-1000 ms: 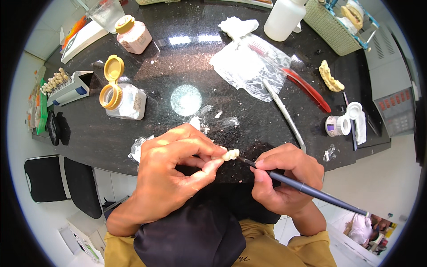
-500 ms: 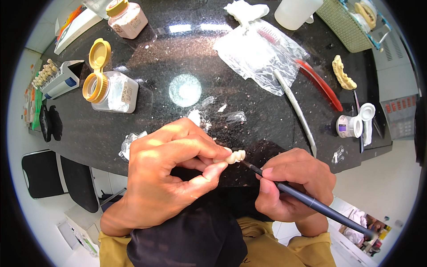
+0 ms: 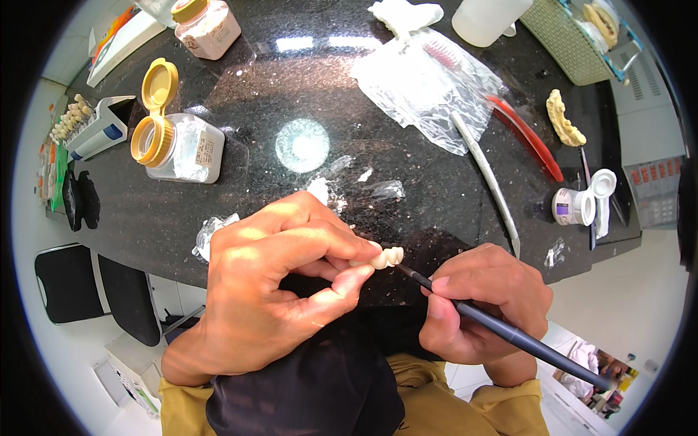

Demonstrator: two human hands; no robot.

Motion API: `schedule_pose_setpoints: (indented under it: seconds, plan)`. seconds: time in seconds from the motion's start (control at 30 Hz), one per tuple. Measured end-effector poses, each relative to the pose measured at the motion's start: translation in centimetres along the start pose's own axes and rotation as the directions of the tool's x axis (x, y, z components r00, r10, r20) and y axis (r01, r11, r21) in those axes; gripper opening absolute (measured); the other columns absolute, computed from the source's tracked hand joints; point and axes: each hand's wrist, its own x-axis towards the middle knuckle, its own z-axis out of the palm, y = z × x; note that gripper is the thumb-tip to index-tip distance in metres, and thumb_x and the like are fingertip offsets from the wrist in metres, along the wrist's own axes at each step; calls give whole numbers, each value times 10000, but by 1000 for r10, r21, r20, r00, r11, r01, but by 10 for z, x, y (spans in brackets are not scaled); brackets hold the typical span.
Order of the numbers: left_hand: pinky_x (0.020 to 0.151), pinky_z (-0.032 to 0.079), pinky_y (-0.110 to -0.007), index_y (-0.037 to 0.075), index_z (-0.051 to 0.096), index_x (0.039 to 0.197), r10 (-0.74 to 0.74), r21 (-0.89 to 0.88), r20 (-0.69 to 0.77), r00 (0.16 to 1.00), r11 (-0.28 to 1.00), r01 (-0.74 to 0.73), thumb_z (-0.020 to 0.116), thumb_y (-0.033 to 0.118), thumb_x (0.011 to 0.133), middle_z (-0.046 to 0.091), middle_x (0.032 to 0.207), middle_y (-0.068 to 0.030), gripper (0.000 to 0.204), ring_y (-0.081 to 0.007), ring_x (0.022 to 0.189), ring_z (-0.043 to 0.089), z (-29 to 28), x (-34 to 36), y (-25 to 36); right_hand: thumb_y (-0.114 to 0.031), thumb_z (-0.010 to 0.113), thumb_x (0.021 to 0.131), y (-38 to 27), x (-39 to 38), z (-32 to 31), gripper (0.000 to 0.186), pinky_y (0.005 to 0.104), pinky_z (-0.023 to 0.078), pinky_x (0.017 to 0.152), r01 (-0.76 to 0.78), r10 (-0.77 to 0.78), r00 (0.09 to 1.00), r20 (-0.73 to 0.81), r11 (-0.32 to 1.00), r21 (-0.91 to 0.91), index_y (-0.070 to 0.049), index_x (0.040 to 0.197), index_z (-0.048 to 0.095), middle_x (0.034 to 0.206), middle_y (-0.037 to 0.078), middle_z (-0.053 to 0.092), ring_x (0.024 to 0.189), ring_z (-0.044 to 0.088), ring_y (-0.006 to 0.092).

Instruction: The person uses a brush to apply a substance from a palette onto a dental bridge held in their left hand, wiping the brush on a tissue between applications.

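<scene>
My left hand [image 3: 273,280] pinches a small cream-coloured dental bridge [image 3: 390,257] of tooth shapes between thumb and fingertips; part of it is hidden behind them. In my right hand [image 3: 498,301] is a dark, slender brush [image 3: 512,334], held like a pen. Its thin tip meets or nearly meets the lower right end of the bridge; contact is too fine to tell. Both hands are just above the table's near edge. Beyond them lie white powder [image 3: 318,190] and scraps of clear film [image 3: 387,190].
At left stand an open yellow-lidded jar [image 3: 190,149] and a tooth shade guide [image 3: 98,131]. A plastic bag [image 3: 422,80], a red-handled tool [image 3: 531,145], a grey rod [image 3: 483,174], a dental cast [image 3: 563,120] and an open white pot [image 3: 574,207] lie right.
</scene>
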Motion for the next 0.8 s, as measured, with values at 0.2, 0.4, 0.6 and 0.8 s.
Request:
schedule_pose_setpoints:
  seconds: [0.2,0.4,0.6,0.8]
  plan:
    - [631,627,-218,-49,756,902,-10,2,-3,1000,1000,10,744,-171,698,681,880,-124,238,-137,755,707,0,0,1,8,737,740,1,0,1,190,277,539,546,6,-6,1000,-6,1000,8,-7,895,628,708,99,658,571,666,189]
    - [627,627,-218,-50,752,895,1,4,-3,1000,1000,-1,744,-169,701,685,883,-127,227,-136,754,709,1,1,1,9,739,738,1,-1,0,192,271,538,546,-2,2,1000,0,1000,7,-6,896,631,709,99,659,574,668,187]
    - [631,629,-221,-54,748,891,0,6,-3,1000,1000,0,744,-170,703,686,887,-132,222,-144,764,714,0,0,0,5,742,738,0,-1,0,193,271,539,544,-10,10,1000,7,1000,11,-6,898,633,711,102,662,574,667,187]
    - [635,628,-221,-52,748,895,-1,3,-13,1000,1000,1,745,-168,707,684,887,-132,221,-144,766,713,1,0,0,4,745,736,0,-1,-1,195,269,537,540,-12,12,1000,8,1000,13,-6,897,635,708,103,661,573,666,187]
